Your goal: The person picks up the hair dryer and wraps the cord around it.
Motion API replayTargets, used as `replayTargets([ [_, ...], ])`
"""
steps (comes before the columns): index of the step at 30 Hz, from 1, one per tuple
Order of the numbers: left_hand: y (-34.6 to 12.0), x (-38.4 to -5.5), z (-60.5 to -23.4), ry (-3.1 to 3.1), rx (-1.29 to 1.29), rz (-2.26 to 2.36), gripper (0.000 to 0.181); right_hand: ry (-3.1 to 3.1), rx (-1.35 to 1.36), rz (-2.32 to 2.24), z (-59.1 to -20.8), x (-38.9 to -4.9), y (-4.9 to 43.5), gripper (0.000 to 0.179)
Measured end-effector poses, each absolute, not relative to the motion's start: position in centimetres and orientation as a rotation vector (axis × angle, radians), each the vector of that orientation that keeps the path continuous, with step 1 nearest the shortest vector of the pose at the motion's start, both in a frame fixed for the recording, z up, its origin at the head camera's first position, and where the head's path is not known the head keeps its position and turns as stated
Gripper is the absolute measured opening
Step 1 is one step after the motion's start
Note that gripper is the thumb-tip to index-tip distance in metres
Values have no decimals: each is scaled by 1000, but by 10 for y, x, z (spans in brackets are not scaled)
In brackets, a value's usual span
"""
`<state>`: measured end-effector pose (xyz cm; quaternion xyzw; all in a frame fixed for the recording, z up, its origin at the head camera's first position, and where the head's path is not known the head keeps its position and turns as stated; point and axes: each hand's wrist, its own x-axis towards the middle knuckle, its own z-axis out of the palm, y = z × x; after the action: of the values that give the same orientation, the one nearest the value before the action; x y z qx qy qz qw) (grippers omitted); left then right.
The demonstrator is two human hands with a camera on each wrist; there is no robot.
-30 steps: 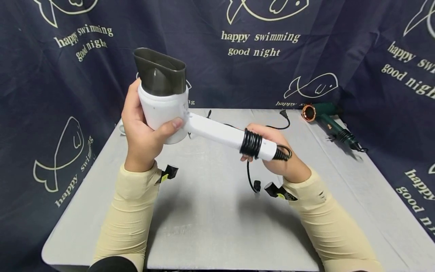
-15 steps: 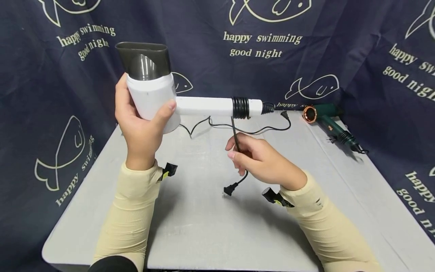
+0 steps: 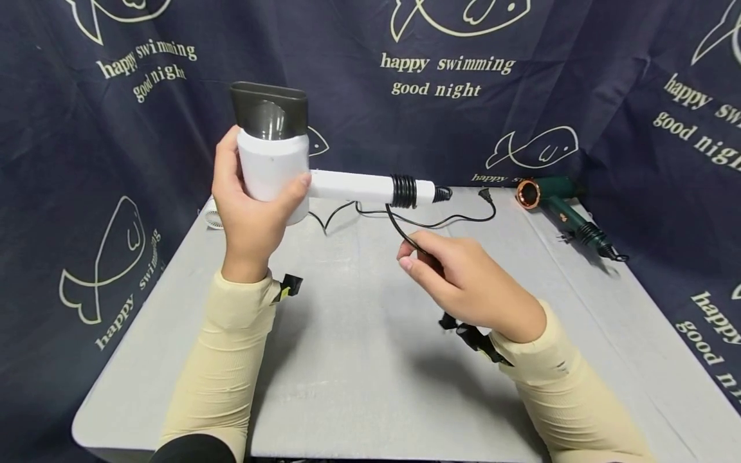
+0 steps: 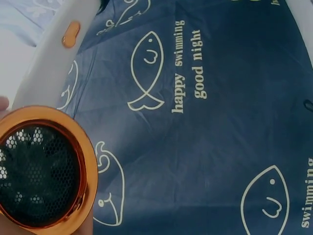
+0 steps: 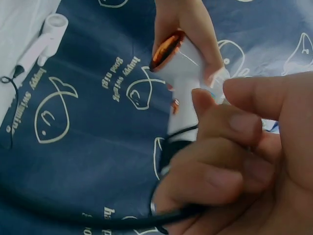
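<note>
A white hair dryer (image 3: 272, 164) with a smoky dark nozzle (image 3: 271, 116) is held above the table, nozzle up, its handle (image 3: 353, 186) pointing right. My left hand (image 3: 255, 212) grips it round the barrel, thumb across the front. The left wrist view shows its copper-rimmed rear grille (image 4: 88, 171). Several turns of black cord (image 3: 404, 191) are wound round the handle near its end. From there the loose cord runs down to my right hand (image 3: 471, 283), whose curled fingers hold it. The plug (image 3: 447, 321) hangs below that hand, partly hidden near the wrist camera.
A dark green hair dryer (image 3: 556, 206) lies at the table's back right. Behind my left hand, another white dryer (image 3: 212, 215) shows in part at the back left. Its likely cord with a plug (image 3: 485, 194) crosses the back of the table (image 3: 347, 373).
My right hand has left the handle's end and come down and nearer with the cord. The dryer's handle has risen from a downward slant to nearly level. The plug has swung right.
</note>
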<state>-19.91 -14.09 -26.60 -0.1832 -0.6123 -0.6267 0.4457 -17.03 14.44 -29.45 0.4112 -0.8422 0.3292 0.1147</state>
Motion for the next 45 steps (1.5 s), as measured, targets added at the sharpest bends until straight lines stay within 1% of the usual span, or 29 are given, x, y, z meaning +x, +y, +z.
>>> replayTargets([
  [9,-141,-197,-267,-1696,-575,-1531,74,-2163,1148,1024,-288,-174,155,10],
  [14,-142,-195,-264,-1728,-665,-1551,75,-2071,1137,1101,-287,-179,158,9],
  [22,-146,-191,-264,-1746,-749,-1623,81,-2077,1140,1257,-289,-189,162,16],
  [28,-150,-196,-268,-1693,-853,-1705,83,-2140,1198,1435,-290,-191,163,23],
  [36,-155,-206,-276,-1623,-904,-1761,85,-2162,1262,1603,-296,-194,163,15],
  [45,-157,-207,-275,-1576,-869,-1757,84,-2289,1290,1770,-301,-197,159,14],
])
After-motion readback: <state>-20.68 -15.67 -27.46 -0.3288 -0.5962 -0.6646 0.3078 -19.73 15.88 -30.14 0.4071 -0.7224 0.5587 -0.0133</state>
